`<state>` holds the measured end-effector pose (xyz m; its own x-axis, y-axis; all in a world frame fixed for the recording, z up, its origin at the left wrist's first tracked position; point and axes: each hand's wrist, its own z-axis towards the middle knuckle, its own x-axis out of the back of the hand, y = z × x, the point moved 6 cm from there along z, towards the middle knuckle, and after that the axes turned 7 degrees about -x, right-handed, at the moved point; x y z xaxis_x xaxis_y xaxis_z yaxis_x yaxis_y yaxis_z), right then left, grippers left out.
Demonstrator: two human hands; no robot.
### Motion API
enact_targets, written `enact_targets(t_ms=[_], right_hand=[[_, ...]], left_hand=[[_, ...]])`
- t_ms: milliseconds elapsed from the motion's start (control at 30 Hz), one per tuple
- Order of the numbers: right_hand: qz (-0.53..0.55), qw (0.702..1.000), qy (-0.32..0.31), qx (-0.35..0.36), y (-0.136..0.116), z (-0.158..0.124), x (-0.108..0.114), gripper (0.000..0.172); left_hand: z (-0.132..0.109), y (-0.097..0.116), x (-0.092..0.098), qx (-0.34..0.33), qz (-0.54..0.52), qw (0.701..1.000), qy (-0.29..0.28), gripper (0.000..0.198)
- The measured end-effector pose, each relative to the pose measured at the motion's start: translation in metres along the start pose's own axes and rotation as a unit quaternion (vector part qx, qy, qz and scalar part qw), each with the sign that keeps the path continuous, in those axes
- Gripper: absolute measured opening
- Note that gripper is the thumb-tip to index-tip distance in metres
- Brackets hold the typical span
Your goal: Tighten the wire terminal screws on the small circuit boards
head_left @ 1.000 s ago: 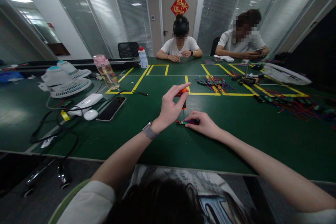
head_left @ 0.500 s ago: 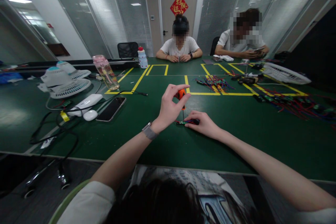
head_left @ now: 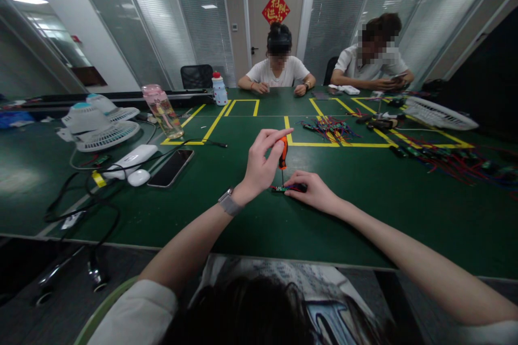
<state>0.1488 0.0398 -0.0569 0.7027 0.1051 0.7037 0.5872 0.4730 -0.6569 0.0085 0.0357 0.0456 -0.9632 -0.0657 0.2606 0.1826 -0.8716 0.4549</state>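
Note:
An orange and black screwdriver [head_left: 284,155] stands nearly upright, its thin shaft reaching down to a small green circuit board [head_left: 279,189] on the table. My left hand [head_left: 263,160] is closed around the top of its handle, with the index finger stretched over the end. My right hand [head_left: 313,188] rests low on the table, fingers pinching the right end of the board. A dark part with red and blue wires shows beside those fingers, partly hidden by them. The exact spot where the screwdriver tip meets the board is too small to make out.
A phone [head_left: 171,167], a white mouse [head_left: 138,177] and black cables lie to the left, near white fans [head_left: 101,126] and a pink-lidded bottle [head_left: 163,111]. Wired boards [head_left: 329,128] are heaped at right. Two people sit across the green table [head_left: 226,221].
My left thumb and fingers have shifted around the screwdriver handle, leaving more of its orange side showing. My right hand and the board stay put. The person opposite has moved their hands apart.

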Motion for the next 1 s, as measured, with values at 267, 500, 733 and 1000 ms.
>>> enact_targets(t_ms=[267, 500, 733, 1000], right_hand=[[0.004, 1.0, 0.001, 0.003, 0.0003, -0.0003, 0.0006, 0.012], [0.004, 1.0, -0.001, -0.001, 0.0009, 0.0, 0.0003, 0.013], [-0.001, 1.0, 0.006, 0.005, 0.0009, 0.0, 0.0002, 0.012], [-0.002, 1.0, 0.001, 0.003, 0.0008, 0.0, 0.0, 0.012]], left_hand=[[-0.0005, -0.0032, 0.002, 0.015, 0.018, 0.999, 0.024, 0.016], [0.0002, -0.0022, -0.001, 0.018, -0.021, 1.0, 0.001, 0.025], [-0.0006, -0.0043, -0.0024, 0.023, -0.02, 0.999, -0.01, 0.026], [-0.0008, -0.0032, -0.0013, 0.017, 0.004, 1.0, 0.003, 0.02]])
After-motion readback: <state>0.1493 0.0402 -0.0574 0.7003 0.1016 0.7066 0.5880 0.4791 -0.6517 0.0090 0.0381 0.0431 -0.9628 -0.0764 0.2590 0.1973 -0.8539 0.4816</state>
